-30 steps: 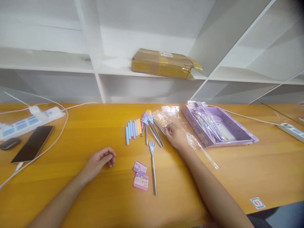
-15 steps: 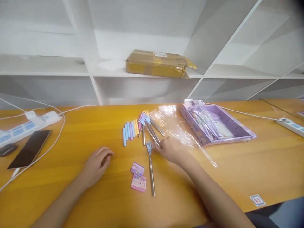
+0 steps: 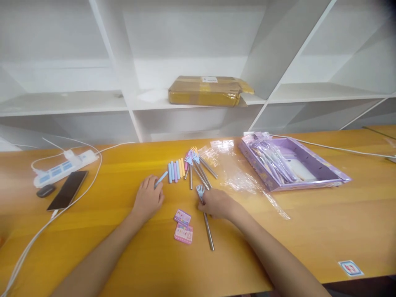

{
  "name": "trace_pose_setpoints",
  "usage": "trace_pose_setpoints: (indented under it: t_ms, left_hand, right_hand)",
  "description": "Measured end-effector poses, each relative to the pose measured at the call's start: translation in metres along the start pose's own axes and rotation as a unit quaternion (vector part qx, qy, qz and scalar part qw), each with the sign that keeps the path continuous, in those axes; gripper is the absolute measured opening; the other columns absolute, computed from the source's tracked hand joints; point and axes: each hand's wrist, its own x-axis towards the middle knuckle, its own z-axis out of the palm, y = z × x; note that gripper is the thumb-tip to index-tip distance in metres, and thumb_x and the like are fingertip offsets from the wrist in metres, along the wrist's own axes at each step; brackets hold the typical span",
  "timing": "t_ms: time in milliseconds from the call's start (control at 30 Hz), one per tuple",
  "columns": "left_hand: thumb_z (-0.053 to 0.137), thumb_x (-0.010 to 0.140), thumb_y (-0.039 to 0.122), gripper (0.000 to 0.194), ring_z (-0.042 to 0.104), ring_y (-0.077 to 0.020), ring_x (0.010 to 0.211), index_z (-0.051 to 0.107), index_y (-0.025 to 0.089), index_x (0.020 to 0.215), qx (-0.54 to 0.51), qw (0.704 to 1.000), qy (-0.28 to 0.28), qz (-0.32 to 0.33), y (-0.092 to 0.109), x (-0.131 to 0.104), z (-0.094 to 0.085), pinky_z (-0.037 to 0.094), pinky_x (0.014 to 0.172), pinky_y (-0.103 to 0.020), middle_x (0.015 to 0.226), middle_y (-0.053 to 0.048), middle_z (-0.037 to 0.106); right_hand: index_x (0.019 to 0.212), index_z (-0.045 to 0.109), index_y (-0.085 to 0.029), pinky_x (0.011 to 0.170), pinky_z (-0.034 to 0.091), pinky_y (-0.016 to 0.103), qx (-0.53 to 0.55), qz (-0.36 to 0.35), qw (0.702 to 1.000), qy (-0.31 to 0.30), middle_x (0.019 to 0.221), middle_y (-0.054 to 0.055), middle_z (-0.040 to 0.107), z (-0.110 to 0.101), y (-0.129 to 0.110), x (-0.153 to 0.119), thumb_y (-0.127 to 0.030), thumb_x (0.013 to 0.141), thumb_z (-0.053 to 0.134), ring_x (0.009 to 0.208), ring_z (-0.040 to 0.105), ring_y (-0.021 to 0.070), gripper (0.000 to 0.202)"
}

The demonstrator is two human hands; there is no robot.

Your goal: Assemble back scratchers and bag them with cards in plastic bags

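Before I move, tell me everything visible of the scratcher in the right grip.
The scratcher has a pale blue, plastic-looking, hand-shaped head and a slim, shiny, metal-looking rod. It slants, head at the far end, right of the pink card. The right grip holds it just below the head, hiding part of the rod.

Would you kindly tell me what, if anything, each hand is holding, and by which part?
The left hand holds a blue stick by its near end; the right hand grips a back scratcher just below its head.
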Motion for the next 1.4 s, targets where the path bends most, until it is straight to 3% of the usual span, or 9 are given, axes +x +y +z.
trace_pose_setpoints:
  t_ms: [167, 267, 400, 567, 667, 767, 1000, 1200, 1400]
  left_hand:
    - [0.056, 0.1, 0.027, 0.035, 0.053, -0.0394, 0.135, 0.06, 0.014, 0.133, -0.027, 0.997, 0.047, -0.057, -0.021, 0.0, 0.004, 0.047, 0.113, -0.055, 0.137, -0.023, 0.057]
    - [0.055, 0.101, 0.025, 0.039, 0.055, -0.0367, 0.133, 0.058, 0.016, 0.138, -0.047, 0.998, 0.02, -0.043, -0.044, 0.005, 0.003, 0.045, 0.116, -0.053, 0.136, -0.019, 0.062]
    - [0.049, 0.101, 0.019, 0.026, 0.062, -0.0303, 0.114, 0.067, 0.019, 0.121, -0.068, 0.997, -0.027, -0.018, -0.061, 0.003, -0.005, 0.051, 0.104, -0.046, 0.117, -0.013, 0.069]
    - [0.052, 0.094, 0.016, 0.018, 0.063, -0.0267, 0.096, 0.066, 0.02, 0.105, -0.084, 0.994, -0.067, -0.026, -0.046, -0.013, -0.022, 0.05, 0.089, -0.04, 0.103, -0.01, 0.067]
    - [0.05, 0.093, 0.016, 0.012, 0.058, -0.0208, 0.074, 0.06, 0.023, 0.093, -0.1, 0.99, -0.097, -0.036, -0.03, -0.021, -0.035, 0.044, 0.072, -0.035, 0.09, -0.004, 0.063]
    - [0.047, 0.098, 0.023, 0.011, 0.056, -0.0192, 0.072, 0.055, 0.024, 0.091, -0.18, 0.974, -0.126, -0.062, -0.013, -0.021, -0.041, 0.041, 0.068, -0.033, 0.086, -0.001, 0.06]
    - [0.039, 0.108, 0.049, 0.032, 0.049, -0.016, 0.065, 0.055, 0.023, 0.095, -0.518, 0.823, -0.19, -0.138, 0.018, -0.02, -0.014, 0.039, 0.065, -0.029, 0.076, 0.003, 0.053]
    - [0.041, 0.109, 0.056, 0.042, 0.044, -0.0156, 0.07, 0.066, 0.022, 0.114, -0.509, 0.835, -0.174, -0.115, 0.017, -0.028, -0.008, 0.035, 0.068, -0.028, 0.078, 0.003, 0.052]
    - [0.045, 0.108, 0.057, 0.046, 0.048, -0.0163, 0.076, 0.07, 0.02, 0.119, -0.507, 0.834, -0.179, -0.12, 0.016, -0.024, -0.01, 0.037, 0.071, -0.028, 0.086, 0.001, 0.059]
  right_hand:
    - [0.059, 0.064, -0.022, 0.064, 0.044, 0.031, 0.03, 0.003, 0.999, 0.017, 0.047, 0.005, 0.062, 0.006, 0.0, 0.0, -0.025, 0.086, 0.068, 0.057, 0.065, 0.0233, 0.027]
    - [0.048, 0.055, -0.023, 0.062, 0.042, 0.031, 0.065, -0.016, 0.998, 0.011, 0.044, 0.004, 0.059, 0.006, 0.006, 0.002, -0.025, 0.082, 0.068, 0.052, 0.06, 0.0203, 0.037]
    - [0.042, 0.05, -0.022, 0.057, 0.039, 0.029, 0.144, -0.045, 0.988, 0.023, 0.042, 0.001, 0.057, 0.0, 0.023, 0.001, -0.024, 0.076, 0.066, 0.045, 0.051, 0.0149, 0.038]
    - [0.051, 0.046, -0.023, 0.051, 0.036, 0.026, 0.298, -0.052, 0.948, 0.098, 0.047, -0.003, 0.055, -0.003, 0.038, 0.01, -0.031, 0.073, 0.061, 0.048, 0.05, 0.013, 0.028]
    - [0.053, 0.041, -0.025, 0.049, 0.034, 0.026, 0.385, -0.016, 0.904, 0.184, 0.046, -0.002, 0.052, 0.006, 0.039, 0.024, -0.04, 0.077, 0.054, 0.045, 0.045, 0.0128, 0.031]
    - [0.053, 0.044, -0.026, 0.049, 0.035, 0.027, 0.45, 0.009, 0.853, 0.263, 0.047, 0.001, 0.052, 0.019, 0.036, 0.037, -0.042, 0.082, 0.045, 0.046, 0.044, 0.0138, 0.033]
    - [0.056, 0.04, -0.026, 0.057, 0.038, 0.03, 0.529, 0.018, 0.753, 0.39, 0.053, -0.001, 0.046, 0.05, 0.025, 0.035, -0.044, 0.085, 0.051, 0.056, 0.045, 0.0165, 0.036]
    - [0.063, 0.033, -0.027, 0.055, 0.034, 0.03, 0.588, 0.005, 0.69, 0.421, 0.057, -0.004, 0.034, 0.06, 0.026, 0.035, -0.045, 0.092, 0.05, 0.056, 0.034, 0.0156, 0.038]
    - [0.062, 0.034, -0.027, 0.051, 0.026, 0.03, 0.632, -0.014, 0.654, 0.415, 0.056, -0.005, 0.03, 0.06, 0.029, 0.04, -0.049, 0.095, 0.053, 0.053, 0.027, 0.0134, 0.044]
